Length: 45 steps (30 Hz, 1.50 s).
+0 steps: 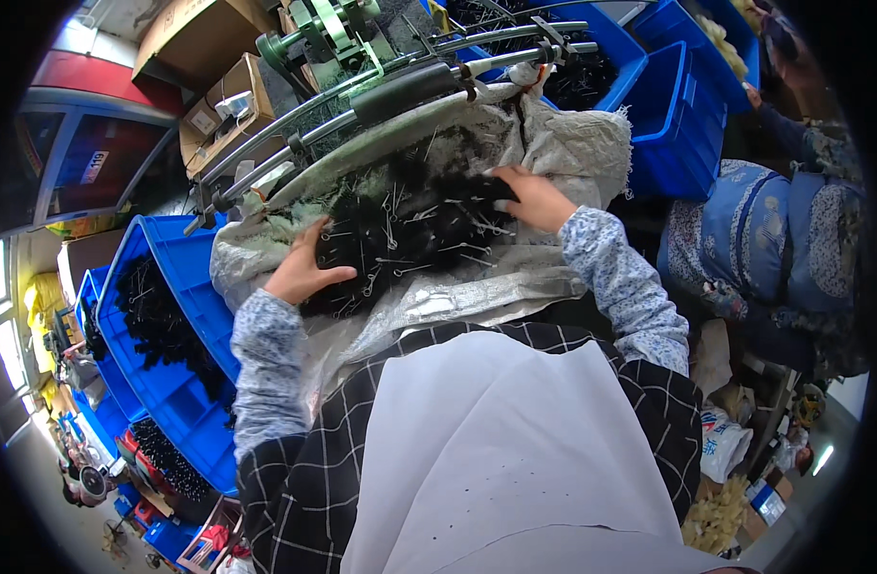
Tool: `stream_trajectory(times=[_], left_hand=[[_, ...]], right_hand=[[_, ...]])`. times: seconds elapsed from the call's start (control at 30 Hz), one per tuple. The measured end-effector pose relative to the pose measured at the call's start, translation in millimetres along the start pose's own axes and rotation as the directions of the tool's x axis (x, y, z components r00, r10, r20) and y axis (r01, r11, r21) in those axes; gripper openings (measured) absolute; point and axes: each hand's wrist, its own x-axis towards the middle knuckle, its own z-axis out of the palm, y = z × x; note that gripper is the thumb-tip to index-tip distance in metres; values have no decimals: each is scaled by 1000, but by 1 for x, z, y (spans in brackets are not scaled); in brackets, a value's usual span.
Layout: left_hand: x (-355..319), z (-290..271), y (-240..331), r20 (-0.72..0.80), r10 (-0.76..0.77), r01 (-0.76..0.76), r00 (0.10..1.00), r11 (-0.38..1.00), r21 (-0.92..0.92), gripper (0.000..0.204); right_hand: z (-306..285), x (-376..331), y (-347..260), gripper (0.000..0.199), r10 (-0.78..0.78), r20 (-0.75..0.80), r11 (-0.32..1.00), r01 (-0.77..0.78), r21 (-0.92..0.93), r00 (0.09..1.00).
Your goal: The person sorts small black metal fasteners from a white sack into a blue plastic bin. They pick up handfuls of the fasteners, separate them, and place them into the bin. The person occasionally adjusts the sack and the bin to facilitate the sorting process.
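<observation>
A heap of small black-bristled brushes with twisted wire stems [414, 225], several ending in loops, lies on a whitish woven sack [448, 298] in front of me. At the heap's left edge is my left hand [302, 268], its thumb stretched away from the other fingers, which partly sink among the brushes. My right hand [536, 199] rests against the right edge, thumb and forefinger apart, other fingertips partly hidden. Neither hand visibly grips a brush. The sack hangs from metal rails [390, 91] on the far side.
A green machine [328, 38] stands beyond the rails. Blue bins [185, 368] holding black brushes are at my left; more blue bins [673, 134] stand at far right. Another person in a patterned blue garment [759, 230] is at my right. Cardboard boxes [204, 33] sit at far left.
</observation>
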Motion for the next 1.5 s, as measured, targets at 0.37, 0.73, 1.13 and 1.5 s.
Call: stream_trajectory(times=[0.37,0.73,1.13,1.5], left_hand=[[17,16,28,-41,206,-209,978,969,-129,68],[-6,-12,23,-252,129,-234,959,863,-448,37],[-41,-6,-13,-37,-61,68,997,976,205,90],[-20,12,-10,46,-56,62,997,986,-153,86]], right_hand=[[-22,2,-7,58,65,43,998,-65,0,997],[-54,-12,-21,53,-10,-19,963,15,268,1000],[-5,35,-10,44,-114,-202,986,86,-140,973],[9,-2,-9,47,133,51,988,-136,72,990]])
